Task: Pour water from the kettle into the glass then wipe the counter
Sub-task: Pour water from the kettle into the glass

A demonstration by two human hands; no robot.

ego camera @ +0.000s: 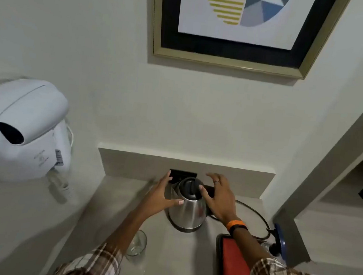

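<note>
A steel kettle [188, 211] with a black lid stands upright on its base at the back of the beige counter [175, 258], near the wall. My left hand [161, 194] is spread open just left of it, thumb touching its side. My right hand [219, 196] hovers open to the right of the lid, over the handle side. An empty clear glass [137, 242] stands in front and to the left of the kettle, partly hidden by my left forearm.
A red cloth lies on a black tray [233, 271] at the front right. The kettle's black cord [255, 213] loops to the right towards a blue-capped bottle [278, 239]. A white wall-mounted hair dryer [21, 130] hangs at the left. A black socket [182, 174] sits behind the kettle.
</note>
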